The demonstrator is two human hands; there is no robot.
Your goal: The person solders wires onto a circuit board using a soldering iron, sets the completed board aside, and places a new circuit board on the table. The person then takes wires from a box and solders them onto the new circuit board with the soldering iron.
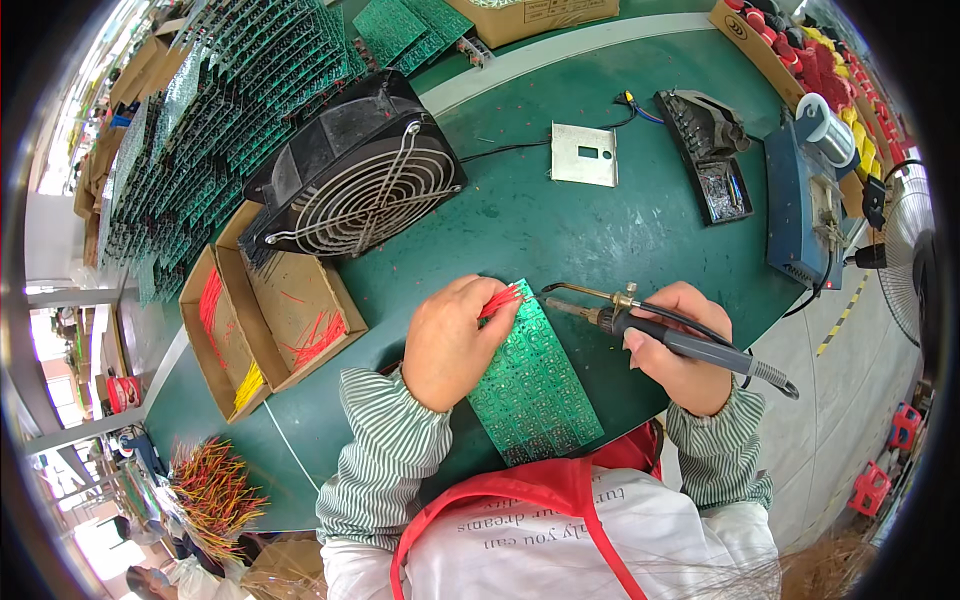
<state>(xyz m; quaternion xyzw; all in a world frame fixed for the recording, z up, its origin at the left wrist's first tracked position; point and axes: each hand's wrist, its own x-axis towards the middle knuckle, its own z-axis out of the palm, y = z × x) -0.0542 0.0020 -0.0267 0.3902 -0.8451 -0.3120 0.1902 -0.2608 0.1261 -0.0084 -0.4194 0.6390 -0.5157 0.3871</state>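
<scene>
A green circuit board panel [540,385] lies on the green table in front of me, its near end close to my red-trimmed apron. My left hand [450,335] is closed on a small bunch of red wires [502,300] above the panel's far left corner. In my right hand [685,345] is a soldering iron [680,343] with a grey-black handle. A thin brass tube [590,292] runs along the iron toward its tip. That tip points left, close to the panel's far edge and the wire ends; whether it touches them I cannot tell.
Beyond my left hand stands a black fan [360,175] with a wire guard. A cardboard box [345,300] holds red and yellow wires. Stacked circuit boards [215,130] rise behind. At right are a metal plate [584,155], a black tray [715,170] and a blue soldering station [795,205].
</scene>
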